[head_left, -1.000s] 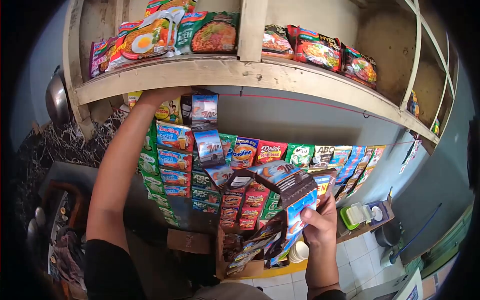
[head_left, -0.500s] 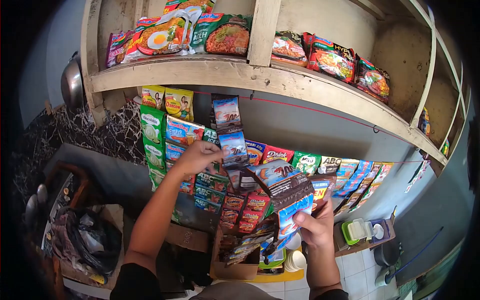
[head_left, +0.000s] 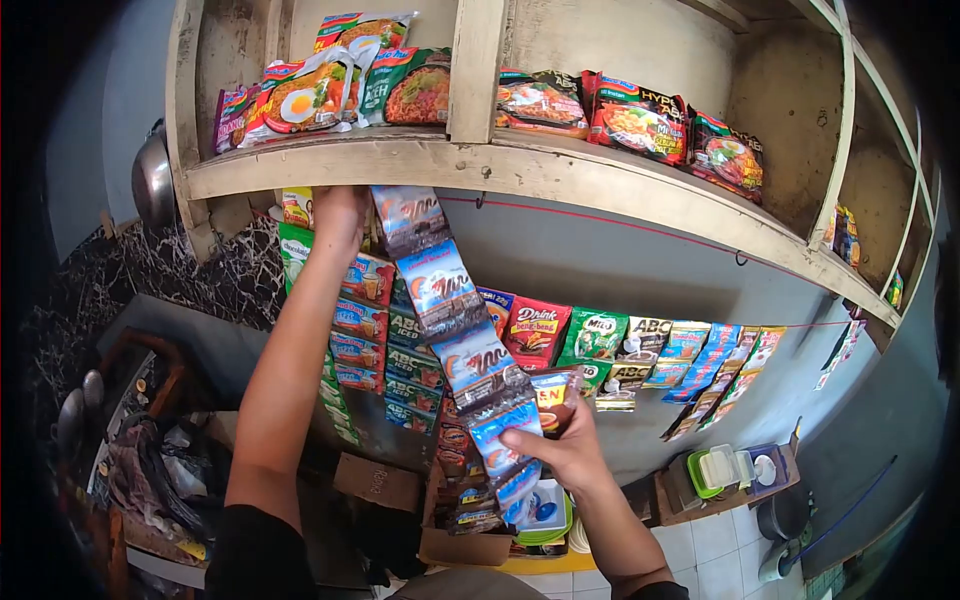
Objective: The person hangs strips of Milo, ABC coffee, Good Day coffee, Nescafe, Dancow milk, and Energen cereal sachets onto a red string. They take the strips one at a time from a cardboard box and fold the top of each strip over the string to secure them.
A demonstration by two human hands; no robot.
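Observation:
A long strip of blue-and-brown drink sachets slants down from just under the shelf edge to my right hand. My right hand is closed on the strip's lower part, thumb across a blue sachet, with a brown sachet also caught at its fingers. My left hand reaches up beneath the shelf, beside the strip's top end. Its fingers are hidden, so their grip does not show. Around it hang yellow sachets, green sachets and Good Day sachets.
A wooden shelf with several noodle packs juts out overhead. Below it a red line carries other sachet strips, including Drink sachets. Lower down are a cardboard box, plastic containers and a black bag.
My left hand has risen from the strip's upper middle to under the shelf. The strip, folded and bunched before, now hangs straighter. My right hand has moved left with its lower part.

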